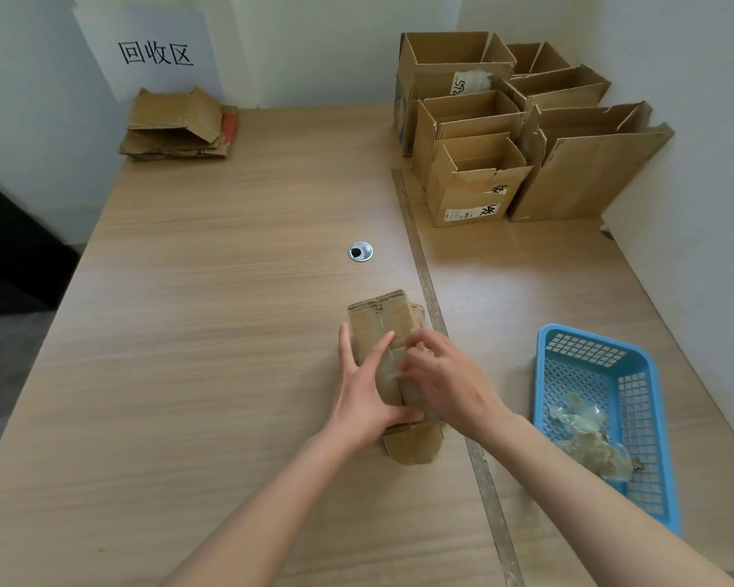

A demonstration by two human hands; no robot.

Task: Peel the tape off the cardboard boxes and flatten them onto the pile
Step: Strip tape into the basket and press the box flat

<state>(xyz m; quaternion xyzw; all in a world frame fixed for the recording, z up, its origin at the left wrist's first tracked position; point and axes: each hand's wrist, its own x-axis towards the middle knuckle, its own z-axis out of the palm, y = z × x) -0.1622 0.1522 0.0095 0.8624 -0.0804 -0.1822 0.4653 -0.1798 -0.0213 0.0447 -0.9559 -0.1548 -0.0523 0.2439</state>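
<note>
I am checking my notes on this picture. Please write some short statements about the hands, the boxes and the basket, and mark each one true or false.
1. Both hands are on the small box near the middle of the table. True.
2. The blue basket is empty. False: it holds crumpled tape scraps.
3. The pile of flattened cardboard lies at the far left corner. True.
4. The open boxes stand at the far left. False: they stand at the far right.
5. The left hand is lifted off the box. False: it rests on it, beside the right hand.
</note>
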